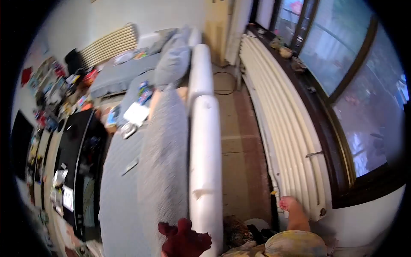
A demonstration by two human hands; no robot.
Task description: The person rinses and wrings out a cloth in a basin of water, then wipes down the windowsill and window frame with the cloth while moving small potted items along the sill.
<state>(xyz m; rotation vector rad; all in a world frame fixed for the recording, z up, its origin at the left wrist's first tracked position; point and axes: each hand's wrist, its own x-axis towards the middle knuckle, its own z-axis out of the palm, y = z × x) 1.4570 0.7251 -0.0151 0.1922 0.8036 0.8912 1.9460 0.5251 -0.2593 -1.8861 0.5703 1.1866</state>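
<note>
Sofa [205, 147] left, radiator [287, 124] right

The floor [233, 167] runs between them. The sill [322, 124] lies right of the radiator, the window [338, 47] beyond it. A tabletop [70, 150] stands left of the sofa. The right hand [289, 203] is at the radiator's near end.

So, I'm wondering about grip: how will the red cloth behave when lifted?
The red cloth would probably flop and fold, judging by its crumpled lobes. It's likely light, being a small bundle. Its dull, matte surface suggests it shouldn't slip easily.
</note>
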